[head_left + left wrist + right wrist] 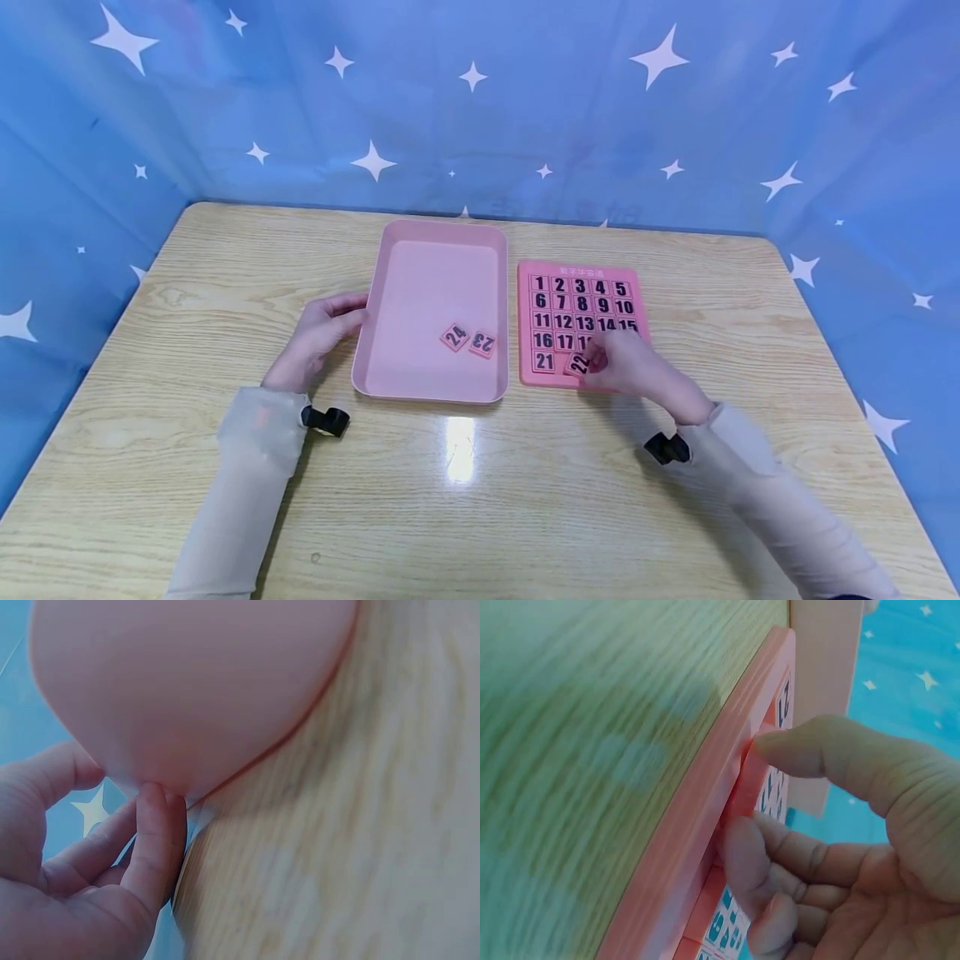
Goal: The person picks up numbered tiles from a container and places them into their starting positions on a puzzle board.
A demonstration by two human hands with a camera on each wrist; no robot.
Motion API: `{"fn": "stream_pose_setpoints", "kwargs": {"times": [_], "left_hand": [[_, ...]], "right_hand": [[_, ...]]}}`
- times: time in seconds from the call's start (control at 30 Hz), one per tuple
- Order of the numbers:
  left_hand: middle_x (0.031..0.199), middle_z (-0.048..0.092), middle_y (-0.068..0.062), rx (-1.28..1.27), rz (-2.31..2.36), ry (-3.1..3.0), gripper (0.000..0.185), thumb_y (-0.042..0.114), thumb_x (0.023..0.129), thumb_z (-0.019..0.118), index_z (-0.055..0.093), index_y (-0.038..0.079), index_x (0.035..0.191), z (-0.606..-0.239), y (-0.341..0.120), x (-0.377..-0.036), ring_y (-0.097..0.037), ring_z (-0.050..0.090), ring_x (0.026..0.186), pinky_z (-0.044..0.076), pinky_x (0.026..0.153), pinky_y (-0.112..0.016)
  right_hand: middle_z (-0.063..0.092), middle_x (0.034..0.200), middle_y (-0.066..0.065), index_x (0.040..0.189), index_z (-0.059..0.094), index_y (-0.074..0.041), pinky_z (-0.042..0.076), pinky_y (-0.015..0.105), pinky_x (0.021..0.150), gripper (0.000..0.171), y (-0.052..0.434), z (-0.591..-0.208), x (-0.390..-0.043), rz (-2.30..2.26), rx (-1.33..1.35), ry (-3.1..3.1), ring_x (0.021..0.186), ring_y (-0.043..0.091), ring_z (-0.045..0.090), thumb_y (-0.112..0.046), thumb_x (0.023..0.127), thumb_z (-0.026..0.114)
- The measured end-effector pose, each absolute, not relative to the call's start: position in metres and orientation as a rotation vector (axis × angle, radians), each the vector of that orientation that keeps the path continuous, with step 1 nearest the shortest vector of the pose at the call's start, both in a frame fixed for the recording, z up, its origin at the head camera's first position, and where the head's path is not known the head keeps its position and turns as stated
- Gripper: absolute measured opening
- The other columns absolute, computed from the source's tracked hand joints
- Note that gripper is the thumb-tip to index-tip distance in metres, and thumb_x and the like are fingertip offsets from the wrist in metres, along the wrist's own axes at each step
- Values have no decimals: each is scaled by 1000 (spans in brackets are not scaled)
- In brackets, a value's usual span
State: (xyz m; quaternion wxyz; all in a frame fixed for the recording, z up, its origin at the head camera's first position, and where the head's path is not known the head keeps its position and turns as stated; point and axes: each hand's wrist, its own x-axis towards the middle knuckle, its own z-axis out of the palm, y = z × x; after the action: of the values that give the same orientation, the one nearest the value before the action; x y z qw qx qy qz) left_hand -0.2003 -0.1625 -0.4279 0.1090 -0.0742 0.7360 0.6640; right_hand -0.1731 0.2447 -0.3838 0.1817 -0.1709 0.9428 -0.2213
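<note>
A pink number puzzle board lies on the table, with numbered tiles in rows from 1 at the top to 21 at the lower left. My right hand pinches the tile marked 22 between thumb and fingers. That tile is tilted over the bottom row, beside tile 21. In the right wrist view, the tile is close to the board's raised edge. My left hand touches the left wall of a pink tray, its fingertips against the outside.
Two loose tiles, marked 24 and 23, lie inside the tray, near its lower right. Tray and board stand close side by side on the wooden table. A blue curtain with white stars hangs behind the table.
</note>
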Motion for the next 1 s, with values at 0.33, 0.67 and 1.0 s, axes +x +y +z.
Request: {"fn": "stream_pose_setpoints", "kwargs": {"times": [0.33,0.67,1.0], "left_hand": [[113,62,-9,-209,1934,2177,44,6,88,59,51,-11,127,-427,-163,-199,1,56,85,47,74,-14],[96,63,6,-223,1969,2135,44,4,87,59,50,-12,127,-427,-162,-199,0,57,81,48,72,-14],[89,61,11,-226,1986,2121,43,3,88,58,49,-14,126,-427,-163,-200,0,57,78,48,71,-13]], "right_hand": [[33,45,-9,49,42,-17,22,19,41,46,237,-385,-164,-589,-431,2686,43,6,27,-32,80,73],[41,47,-7,54,51,-16,29,22,44,37,235,-393,-164,-487,-549,2813,45,8,33,-26,83,71],[52,53,-7,64,64,-13,34,24,45,22,233,-392,-166,-512,-551,2830,46,8,40,-23,83,71]]}}
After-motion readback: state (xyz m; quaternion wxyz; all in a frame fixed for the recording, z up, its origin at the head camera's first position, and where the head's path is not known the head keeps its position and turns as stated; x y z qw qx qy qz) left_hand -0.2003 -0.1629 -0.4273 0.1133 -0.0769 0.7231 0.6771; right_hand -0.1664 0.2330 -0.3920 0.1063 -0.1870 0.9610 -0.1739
